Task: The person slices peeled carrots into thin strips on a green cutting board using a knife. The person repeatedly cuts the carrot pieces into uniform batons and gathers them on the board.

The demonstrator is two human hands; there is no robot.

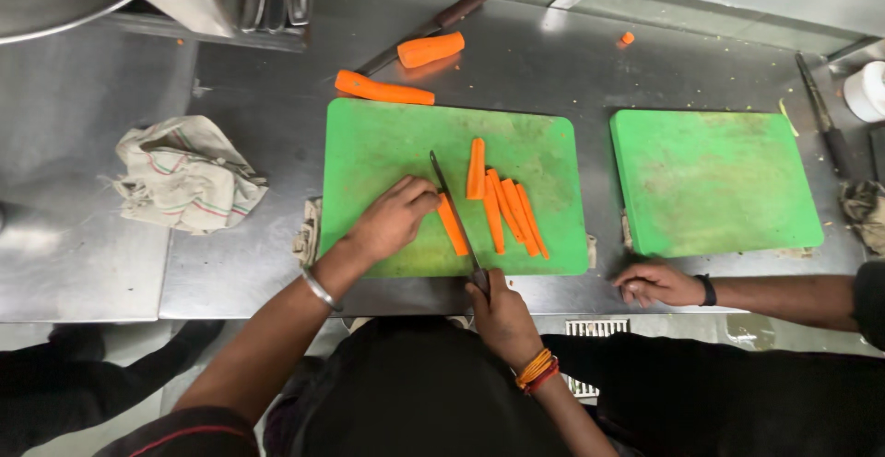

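The left hand (392, 219) lies curled, fingers narrow and bunched, its fingertips pressing down on a long orange carrot strip (452, 225) that lies on the rectangular green plastic cutting board (387, 143). The strip sits just beyond the fingertips, toward the right hand's side, with its long axis running away from the body and tilted slightly; its near end points back toward the board's front edge.

The right hand (502, 319) is closed around the dark handle of a slim kitchen knife (456, 213) at the board's near edge. The blade reaches forward from this hand, almost parallel to the strip and touching its outer side, with the tip pointing away from the body past the left fingertips. The left hand is the nearer of the two to the strip; the right hand meets it only through the blade.

Just beyond the blade, on the side away from the left hand, a cluster of cut carrot sticks (509, 213) lies fanned out, all lengthwise like the strip. Beyond the board's far edge rest two peeled carrot pieces (384, 89) on the steel counter (83, 254).

Another person's hand (656, 284) rests on the counter edge near a second green board (714, 180).
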